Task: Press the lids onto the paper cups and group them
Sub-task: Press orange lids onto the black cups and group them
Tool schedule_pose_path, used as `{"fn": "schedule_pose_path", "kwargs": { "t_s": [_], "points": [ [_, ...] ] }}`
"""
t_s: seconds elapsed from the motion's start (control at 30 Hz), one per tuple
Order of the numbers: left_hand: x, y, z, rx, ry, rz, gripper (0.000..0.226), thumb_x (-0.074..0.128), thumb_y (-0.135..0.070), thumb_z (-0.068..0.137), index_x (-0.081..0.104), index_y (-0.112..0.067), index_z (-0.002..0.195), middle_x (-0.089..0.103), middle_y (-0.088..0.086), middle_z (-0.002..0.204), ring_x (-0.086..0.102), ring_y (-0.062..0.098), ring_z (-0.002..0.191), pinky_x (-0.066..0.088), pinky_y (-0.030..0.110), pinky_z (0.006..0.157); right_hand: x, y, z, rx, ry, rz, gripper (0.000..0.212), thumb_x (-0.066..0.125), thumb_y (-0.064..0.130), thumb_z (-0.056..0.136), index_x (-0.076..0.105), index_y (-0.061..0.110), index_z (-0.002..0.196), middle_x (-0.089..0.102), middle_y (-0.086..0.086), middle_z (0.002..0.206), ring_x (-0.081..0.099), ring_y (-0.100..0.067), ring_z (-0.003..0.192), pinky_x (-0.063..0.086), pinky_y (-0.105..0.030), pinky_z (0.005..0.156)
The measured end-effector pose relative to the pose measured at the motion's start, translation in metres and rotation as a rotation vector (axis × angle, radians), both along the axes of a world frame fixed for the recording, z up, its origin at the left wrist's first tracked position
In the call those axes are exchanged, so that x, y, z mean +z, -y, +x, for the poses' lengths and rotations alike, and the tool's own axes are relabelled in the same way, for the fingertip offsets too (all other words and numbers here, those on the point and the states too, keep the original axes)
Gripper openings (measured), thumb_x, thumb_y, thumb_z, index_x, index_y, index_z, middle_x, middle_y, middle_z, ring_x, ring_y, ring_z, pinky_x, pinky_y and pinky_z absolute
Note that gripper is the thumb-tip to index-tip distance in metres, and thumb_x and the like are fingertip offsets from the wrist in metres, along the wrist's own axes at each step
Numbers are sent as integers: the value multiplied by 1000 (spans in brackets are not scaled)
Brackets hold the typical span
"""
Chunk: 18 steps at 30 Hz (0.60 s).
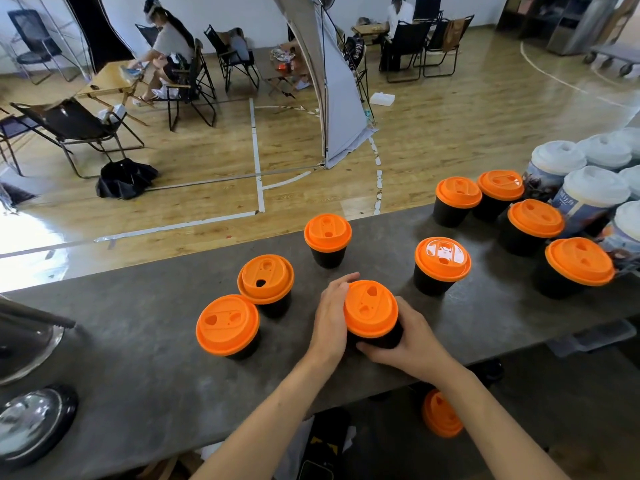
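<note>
A black paper cup with an orange lid [370,311] stands near the front of the grey counter [138,358]. My left hand [330,317] cups its left side, and my right hand [405,341] wraps round its right side and base. Two lidded cups [227,325] [266,278] sit close together to the left; the lid of the farther one looks tilted. One cup [328,233] stands behind my hands, another [442,259] to the right. Several more orange-lidded cups [535,218] are grouped at the far right.
Tall white-lidded printed cups [588,194] crowd the counter's right end. Shiny metal ware [31,420] sits at the left end. A spare orange lid [441,414] lies below the counter's front edge. Beyond the counter are a wooden floor, folding chairs and seated people.
</note>
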State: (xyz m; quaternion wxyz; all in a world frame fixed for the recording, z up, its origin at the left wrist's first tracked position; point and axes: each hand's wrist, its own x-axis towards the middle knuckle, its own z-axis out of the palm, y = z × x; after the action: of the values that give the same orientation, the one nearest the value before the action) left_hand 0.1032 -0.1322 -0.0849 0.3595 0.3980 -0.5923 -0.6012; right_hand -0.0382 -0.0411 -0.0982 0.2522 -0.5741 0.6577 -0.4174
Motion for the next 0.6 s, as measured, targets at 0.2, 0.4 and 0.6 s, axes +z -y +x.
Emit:
{"fn": "schedule_pose_path", "kwargs": {
  "t_s": [0.2, 0.4, 0.6],
  "points": [
    [-3, -22, 4, 115, -58, -42, 42, 34, -44, 102, 64, -24, 124, 67, -8, 121, 62, 6, 117, 48, 22, 99, -2, 1, 5, -16, 11, 28, 88, 83, 81, 55, 42, 60, 129, 57, 28, 131, 54, 5, 125, 43, -24, 105],
    [-2, -19, 1, 86, -28, 16, 52, 33, -51, 97, 66, -28, 130, 64, -7, 133, 57, 1, 124, 42, 13, 102, 3, 0, 2, -1, 10, 18, 82, 89, 66, 59, 44, 67, 127, 60, 23, 129, 56, 1, 125, 46, -32, 108],
    [3, -11, 7, 50, -8, -74, 39, 34, -42, 102, 63, -31, 125, 61, -7, 132, 55, 5, 127, 42, 32, 112, 1, 0, 2, 11, -1, 38, 86, 87, 70, 60, 44, 57, 133, 58, 23, 132, 54, 1, 126, 46, -36, 110]
  ]
}}
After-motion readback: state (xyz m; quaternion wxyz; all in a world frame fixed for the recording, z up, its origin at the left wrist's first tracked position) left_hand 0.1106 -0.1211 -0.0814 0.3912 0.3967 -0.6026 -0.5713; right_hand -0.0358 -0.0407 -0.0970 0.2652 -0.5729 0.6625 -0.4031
